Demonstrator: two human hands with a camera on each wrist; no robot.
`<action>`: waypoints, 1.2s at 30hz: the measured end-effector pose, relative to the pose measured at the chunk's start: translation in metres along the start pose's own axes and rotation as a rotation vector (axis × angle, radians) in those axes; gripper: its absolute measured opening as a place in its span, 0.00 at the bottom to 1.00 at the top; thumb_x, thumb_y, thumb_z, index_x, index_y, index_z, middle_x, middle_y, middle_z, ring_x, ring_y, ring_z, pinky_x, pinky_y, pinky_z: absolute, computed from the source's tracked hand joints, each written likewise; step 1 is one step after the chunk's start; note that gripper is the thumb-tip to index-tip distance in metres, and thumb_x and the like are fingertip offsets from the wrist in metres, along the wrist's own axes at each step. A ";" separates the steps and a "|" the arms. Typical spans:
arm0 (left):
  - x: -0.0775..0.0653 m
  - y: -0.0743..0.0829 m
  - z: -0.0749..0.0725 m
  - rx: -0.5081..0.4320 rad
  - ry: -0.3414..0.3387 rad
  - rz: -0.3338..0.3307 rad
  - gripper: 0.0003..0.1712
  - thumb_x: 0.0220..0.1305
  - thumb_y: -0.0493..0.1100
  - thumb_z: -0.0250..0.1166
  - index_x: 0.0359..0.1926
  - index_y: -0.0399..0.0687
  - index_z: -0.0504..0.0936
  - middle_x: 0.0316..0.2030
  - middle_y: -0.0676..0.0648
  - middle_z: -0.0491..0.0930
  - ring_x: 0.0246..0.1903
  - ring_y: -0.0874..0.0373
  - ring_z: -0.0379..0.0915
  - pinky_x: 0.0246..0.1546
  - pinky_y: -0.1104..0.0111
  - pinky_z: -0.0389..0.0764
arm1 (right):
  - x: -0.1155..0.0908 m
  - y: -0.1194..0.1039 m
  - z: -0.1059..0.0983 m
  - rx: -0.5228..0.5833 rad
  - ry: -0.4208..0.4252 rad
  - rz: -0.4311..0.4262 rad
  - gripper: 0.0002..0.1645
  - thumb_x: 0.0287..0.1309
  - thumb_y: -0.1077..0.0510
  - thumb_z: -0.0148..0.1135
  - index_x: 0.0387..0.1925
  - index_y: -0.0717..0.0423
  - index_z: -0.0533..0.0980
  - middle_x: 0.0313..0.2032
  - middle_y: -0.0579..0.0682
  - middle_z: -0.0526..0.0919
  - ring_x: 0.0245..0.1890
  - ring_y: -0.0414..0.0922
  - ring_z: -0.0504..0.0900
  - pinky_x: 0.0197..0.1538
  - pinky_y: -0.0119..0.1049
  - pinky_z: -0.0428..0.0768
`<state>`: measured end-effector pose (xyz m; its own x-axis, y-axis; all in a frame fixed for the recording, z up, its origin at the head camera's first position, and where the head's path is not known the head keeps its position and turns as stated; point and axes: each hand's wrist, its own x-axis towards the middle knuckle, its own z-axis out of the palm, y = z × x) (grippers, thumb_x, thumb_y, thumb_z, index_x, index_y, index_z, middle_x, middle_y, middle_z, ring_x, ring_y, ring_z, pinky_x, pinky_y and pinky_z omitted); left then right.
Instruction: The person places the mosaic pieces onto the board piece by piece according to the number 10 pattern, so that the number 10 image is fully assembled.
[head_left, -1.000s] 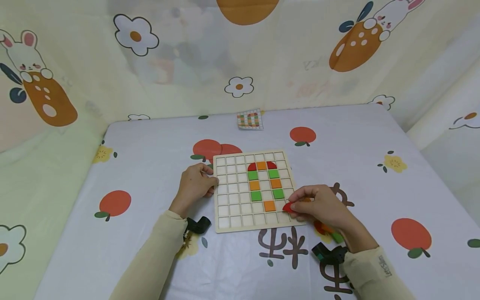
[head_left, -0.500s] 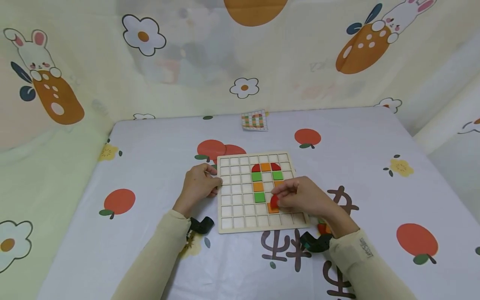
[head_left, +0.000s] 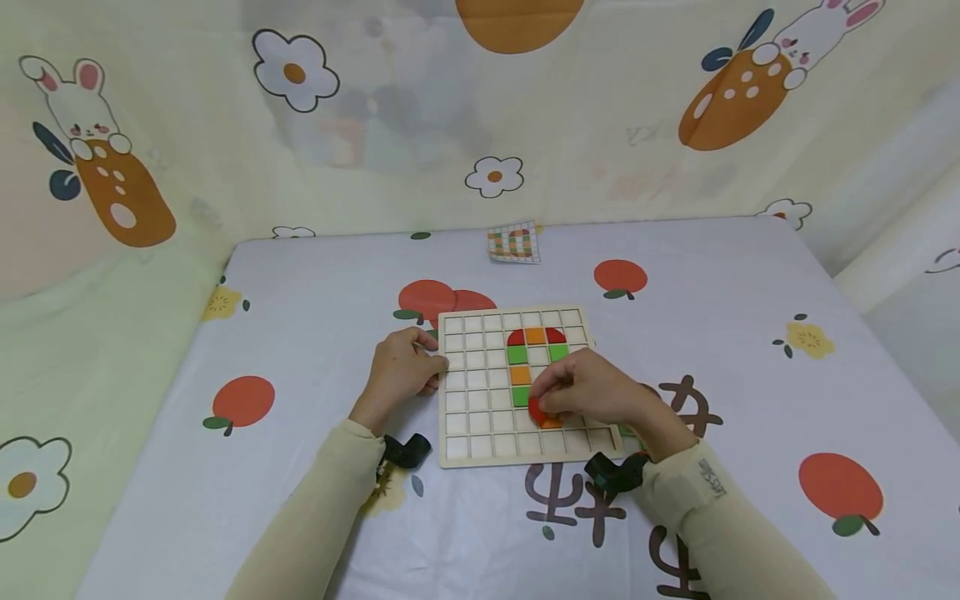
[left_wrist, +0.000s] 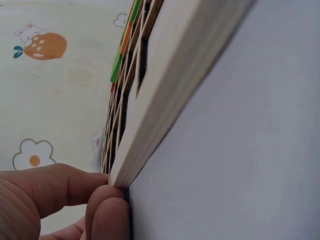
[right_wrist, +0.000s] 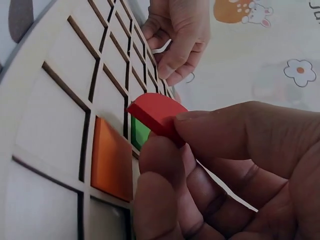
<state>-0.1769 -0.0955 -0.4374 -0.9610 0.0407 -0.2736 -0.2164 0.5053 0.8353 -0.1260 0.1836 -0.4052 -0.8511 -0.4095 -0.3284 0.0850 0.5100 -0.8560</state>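
Note:
A pale wooden grid board (head_left: pixel 477 423) lies on the table, with red, orange and green tiles set in some cells. My left hand (head_left: pixel 400 371) holds the board's left edge, thumb and fingers meeting at the rim in the left wrist view. Between thumb and fingertips, my right hand (head_left: pixel 596 390) pinches a red tile with one rounded side (right_wrist: pixel 157 112). That tile is over the board, just left of and above a low orange tile (right_wrist: pixel 112 160). A green tile (right_wrist: pixel 140 132) shows behind the red one. My right hand hides part of the tile pattern's right side.
A small pattern card (head_left: pixel 514 243) with a coloured grid lies at the table's back edge. Beyond the board's lower right corner, loose tiles (head_left: pixel 627 431) are mostly covered by my right wrist. A printed curtain (head_left: pixel 405 108) rises behind the table.
My right hand has carried the red tile left and slightly up, from the board's lower right to near the low orange tile. My left hand stays at the board's edge. The head view shifted slightly.

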 end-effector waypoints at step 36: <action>-0.001 0.001 0.000 -0.006 0.002 0.010 0.12 0.60 0.37 0.72 0.43 0.40 0.81 0.23 0.44 0.83 0.16 0.58 0.80 0.20 0.70 0.82 | 0.010 -0.004 0.015 -0.142 0.026 0.025 0.07 0.62 0.67 0.67 0.32 0.56 0.88 0.30 0.47 0.88 0.34 0.46 0.77 0.34 0.37 0.78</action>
<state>-0.1760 -0.0950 -0.4361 -0.9636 0.0440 -0.2638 -0.2075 0.4996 0.8410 -0.1277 0.1659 -0.4106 -0.8629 -0.3767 -0.3370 0.0340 0.6221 -0.7822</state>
